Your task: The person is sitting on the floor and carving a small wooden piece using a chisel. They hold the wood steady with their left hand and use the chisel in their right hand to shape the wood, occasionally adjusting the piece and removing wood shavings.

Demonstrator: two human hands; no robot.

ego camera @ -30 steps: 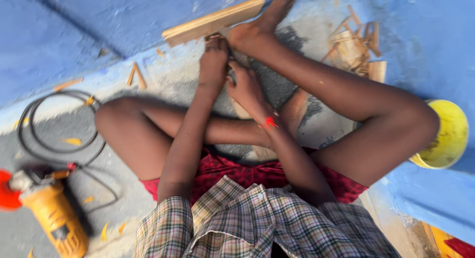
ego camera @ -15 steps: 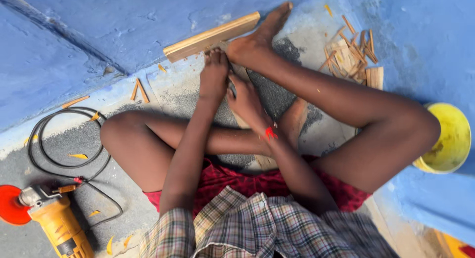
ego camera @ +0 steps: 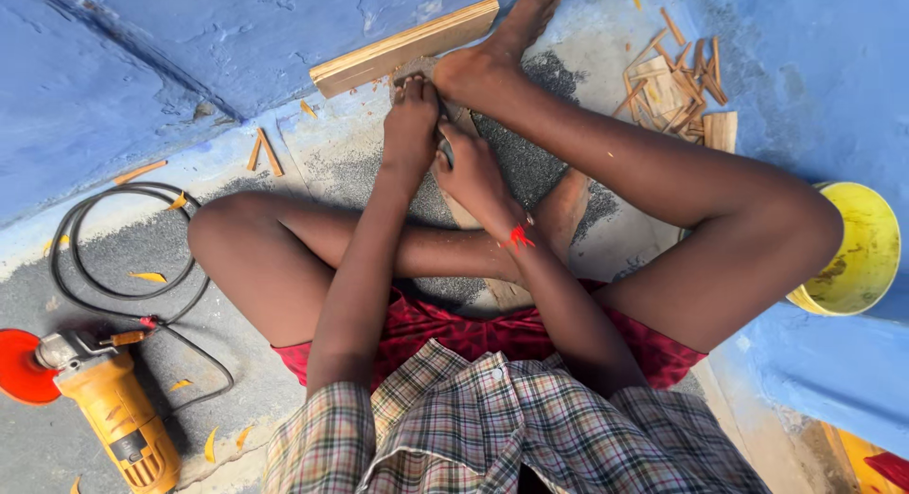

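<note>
Both hands worked at a small wood piece (ego camera: 461, 125) on the floor, just below the long wooden plank (ego camera: 402, 49). Left hand (ego camera: 410, 125) pressed down, fingers together; right hand (ego camera: 471, 167) was clamped on a thin dark tool (ego camera: 444, 148). An angle grinder (ego camera: 109, 409) lay well apart.

Off to my left I see a yellow angle grinder with a red disc (ego camera: 104, 409), its black coiled cable (ego camera: 95, 267) lying beside it on the grey concrete floor (ego camera: 237, 380). To my right sits a round yellow plastic bowl (ego camera: 857, 252), and a heap of small wooden offcuts (ego camera: 677, 91) lies near the blue wall (ego camera: 814, 68).

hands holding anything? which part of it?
Right hand grips a thin dark tool by its lower end; kind unclear. Left hand presses down beside the foot; what's under it is hidden.
</note>
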